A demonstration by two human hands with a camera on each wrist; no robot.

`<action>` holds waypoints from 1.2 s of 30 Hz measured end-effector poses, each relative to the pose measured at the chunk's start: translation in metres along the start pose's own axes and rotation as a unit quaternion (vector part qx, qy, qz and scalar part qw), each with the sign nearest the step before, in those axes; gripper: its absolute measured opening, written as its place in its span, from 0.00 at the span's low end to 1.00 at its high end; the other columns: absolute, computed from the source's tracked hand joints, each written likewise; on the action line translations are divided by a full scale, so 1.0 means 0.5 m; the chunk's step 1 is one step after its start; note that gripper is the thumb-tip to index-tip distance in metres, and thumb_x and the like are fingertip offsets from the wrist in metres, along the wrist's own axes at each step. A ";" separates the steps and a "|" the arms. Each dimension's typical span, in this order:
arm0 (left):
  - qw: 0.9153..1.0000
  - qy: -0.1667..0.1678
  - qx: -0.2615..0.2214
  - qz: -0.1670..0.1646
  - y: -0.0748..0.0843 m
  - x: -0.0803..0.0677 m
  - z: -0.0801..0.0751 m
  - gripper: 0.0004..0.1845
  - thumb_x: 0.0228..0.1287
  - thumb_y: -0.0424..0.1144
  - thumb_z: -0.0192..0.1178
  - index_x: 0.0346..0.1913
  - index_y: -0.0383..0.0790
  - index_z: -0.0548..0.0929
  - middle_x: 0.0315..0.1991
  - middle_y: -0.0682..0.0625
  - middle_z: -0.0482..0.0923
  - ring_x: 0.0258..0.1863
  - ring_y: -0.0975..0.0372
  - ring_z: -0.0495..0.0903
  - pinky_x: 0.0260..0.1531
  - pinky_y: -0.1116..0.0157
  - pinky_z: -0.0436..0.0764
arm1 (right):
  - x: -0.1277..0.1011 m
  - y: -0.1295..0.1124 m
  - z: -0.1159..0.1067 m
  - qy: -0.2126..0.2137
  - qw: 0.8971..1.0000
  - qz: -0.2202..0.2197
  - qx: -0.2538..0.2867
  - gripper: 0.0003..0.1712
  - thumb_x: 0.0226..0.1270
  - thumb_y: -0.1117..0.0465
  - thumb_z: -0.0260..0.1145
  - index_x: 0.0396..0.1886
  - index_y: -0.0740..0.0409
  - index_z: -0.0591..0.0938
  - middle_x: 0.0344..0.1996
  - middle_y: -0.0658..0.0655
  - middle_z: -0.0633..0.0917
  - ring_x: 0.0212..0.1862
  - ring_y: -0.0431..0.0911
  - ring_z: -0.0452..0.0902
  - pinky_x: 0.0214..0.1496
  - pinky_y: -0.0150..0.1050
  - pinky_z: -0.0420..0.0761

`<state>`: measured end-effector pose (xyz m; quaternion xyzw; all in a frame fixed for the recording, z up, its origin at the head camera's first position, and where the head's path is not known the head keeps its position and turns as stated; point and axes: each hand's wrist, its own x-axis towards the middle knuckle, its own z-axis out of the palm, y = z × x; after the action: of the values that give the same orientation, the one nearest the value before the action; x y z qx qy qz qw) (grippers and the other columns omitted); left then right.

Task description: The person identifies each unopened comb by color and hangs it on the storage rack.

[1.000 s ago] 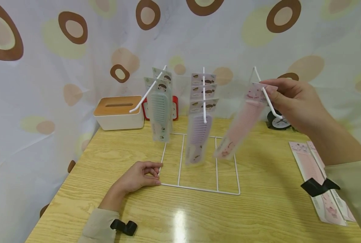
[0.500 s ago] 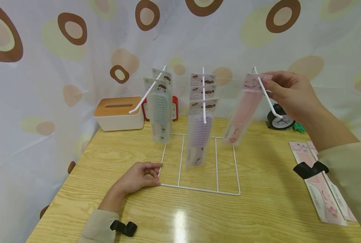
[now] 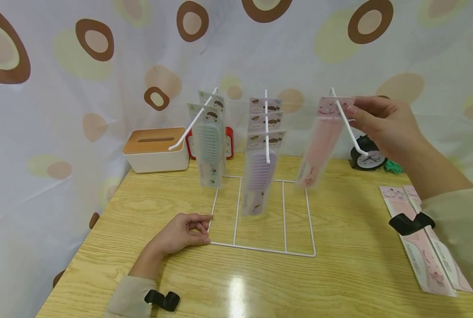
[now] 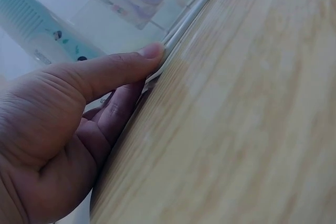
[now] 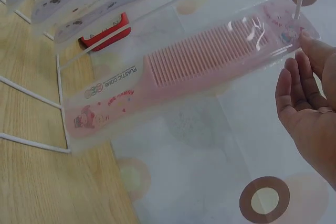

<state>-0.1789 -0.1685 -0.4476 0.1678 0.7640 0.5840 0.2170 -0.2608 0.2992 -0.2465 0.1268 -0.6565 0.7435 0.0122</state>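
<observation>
My right hand (image 3: 391,126) pinches the top right edge of a packaged pink comb (image 3: 323,139) between thumb and fingers. The pack hangs on the right prong (image 3: 351,130) of a white wire display rack (image 3: 260,250), its lower end tilted left. In the right wrist view the pink plastic comb (image 5: 205,53) shows through its clear sleeve. My left hand (image 3: 180,234) holds the rack's front left base corner; in the left wrist view the thumb (image 4: 126,66) presses on the wire. Packaged purple combs (image 3: 260,172) hang on the middle prong, green combs (image 3: 208,141) on the left one.
More pink comb packs (image 3: 417,243) lie on the wooden table (image 3: 160,190) at the right. Behind the rack are a tissue box (image 3: 154,152) with a wooden lid, a red-framed object (image 3: 229,143), a black alarm clock (image 3: 366,157) and a green coil (image 3: 393,167).
The right hand has moved the pink comb pack up and back along the right prong, and the pack now hangs closer to upright. The left hand stays at the rack corner.
</observation>
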 end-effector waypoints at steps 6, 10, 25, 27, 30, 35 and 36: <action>1.000 -0.002 -0.011 -0.005 0.001 0.000 -0.004 0.35 0.58 0.28 0.71 0.68 0.26 0.71 0.48 0.37 0.76 0.43 0.62 0.82 0.46 0.70 0.87 | -0.023 0.024 -0.057 0.003 0.997 0.030 -0.074 0.20 0.71 0.64 0.65 0.61 0.54 0.82 0.50 0.45 0.84 0.45 0.36 0.85 0.46 0.23 0.84; 1.000 -0.003 -0.012 -0.003 -0.003 0.000 -0.008 0.35 0.58 0.29 0.72 0.68 0.25 0.71 0.48 0.38 0.76 0.42 0.63 0.82 0.46 0.69 0.87 | -0.042 0.047 -0.096 0.003 0.980 0.049 -0.195 0.25 0.72 0.61 0.65 0.67 0.48 0.78 0.48 0.38 0.86 0.45 0.32 0.85 0.45 0.21 0.83; 1.000 -0.002 -0.012 0.004 -0.004 0.001 -0.006 0.34 0.58 0.28 0.71 0.68 0.25 0.71 0.49 0.35 0.76 0.42 0.63 0.82 0.46 0.70 0.87 | -0.108 0.156 -0.245 -0.009 0.915 0.128 -0.383 0.28 0.71 0.52 0.66 0.69 0.50 0.76 0.43 0.24 0.84 0.42 0.24 0.82 0.41 0.16 0.77; 1.000 -0.001 -0.012 0.003 -0.005 0.001 -0.005 0.34 0.58 0.28 0.71 0.68 0.25 0.71 0.49 0.35 0.76 0.42 0.63 0.82 0.46 0.70 0.87 | -0.120 0.174 -0.269 -0.005 0.903 0.128 -0.411 0.29 0.70 0.50 0.67 0.68 0.52 0.77 0.41 0.23 0.83 0.41 0.24 0.81 0.39 0.16 0.76; 1.000 -0.001 -0.010 0.002 -0.006 0.002 -0.004 0.34 0.58 0.28 0.71 0.68 0.26 0.72 0.49 0.36 0.76 0.42 0.63 0.82 0.45 0.70 0.87 | -0.137 0.201 -0.303 0.002 0.890 0.123 -0.439 0.31 0.69 0.49 0.68 0.67 0.57 0.76 0.38 0.22 0.82 0.39 0.23 0.81 0.37 0.19 0.78; 1.000 -0.002 -0.010 -0.003 -0.005 0.000 -0.003 0.35 0.57 0.29 0.72 0.68 0.28 0.72 0.49 0.38 0.77 0.42 0.63 0.82 0.44 0.70 0.87 | -0.158 0.241 -0.349 0.003 0.884 0.119 -0.451 0.31 0.67 0.51 0.70 0.64 0.61 0.78 0.39 0.19 0.79 0.39 0.20 0.77 0.35 0.20 0.80; 1.000 -0.002 -0.010 -0.004 -0.005 0.000 -0.002 0.35 0.57 0.29 0.72 0.68 0.28 0.72 0.49 0.39 0.77 0.42 0.62 0.82 0.44 0.70 0.87 | -0.160 0.248 -0.356 0.001 0.884 0.115 -0.454 0.30 0.67 0.52 0.70 0.64 0.61 0.78 0.39 0.19 0.78 0.38 0.19 0.76 0.35 0.19 0.79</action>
<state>-0.1797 -0.1701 -0.4498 0.1640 0.7582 0.5907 0.2222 -0.2369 0.4683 -0.4023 0.0300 -0.9321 0.3606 -0.0169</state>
